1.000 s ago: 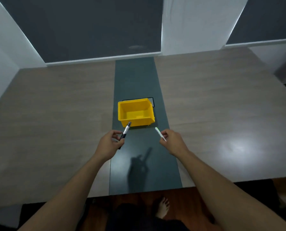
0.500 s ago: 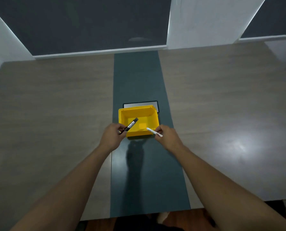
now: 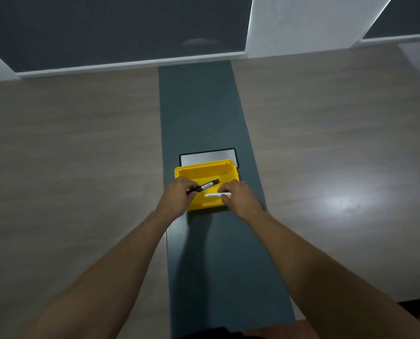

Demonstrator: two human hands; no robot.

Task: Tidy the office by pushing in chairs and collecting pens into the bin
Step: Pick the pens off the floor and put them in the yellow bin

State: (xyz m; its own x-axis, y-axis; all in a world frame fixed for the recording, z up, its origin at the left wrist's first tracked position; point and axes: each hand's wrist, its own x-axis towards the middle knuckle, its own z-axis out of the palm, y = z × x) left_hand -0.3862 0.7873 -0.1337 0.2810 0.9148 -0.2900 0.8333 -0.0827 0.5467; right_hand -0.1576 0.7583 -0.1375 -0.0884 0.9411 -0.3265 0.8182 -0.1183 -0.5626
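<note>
Two pens poised over the yellow bin [image 3: 205,168]: left hand [image 3: 178,196] pinches black marker [image 3: 205,186] by its end; right hand [image 3: 238,197] pinches white pen [image 3: 215,195]. Both look light, rigid, smooth; mid-barrel grips suit best.

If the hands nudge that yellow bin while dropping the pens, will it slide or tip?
The yellow bin looks like thin plastic holding little, so probably light. The dark strip under it looks smooth, so a nudge likely slides it. Its low, wide shape makes tipping unlikely, even with both hands over it.
</note>
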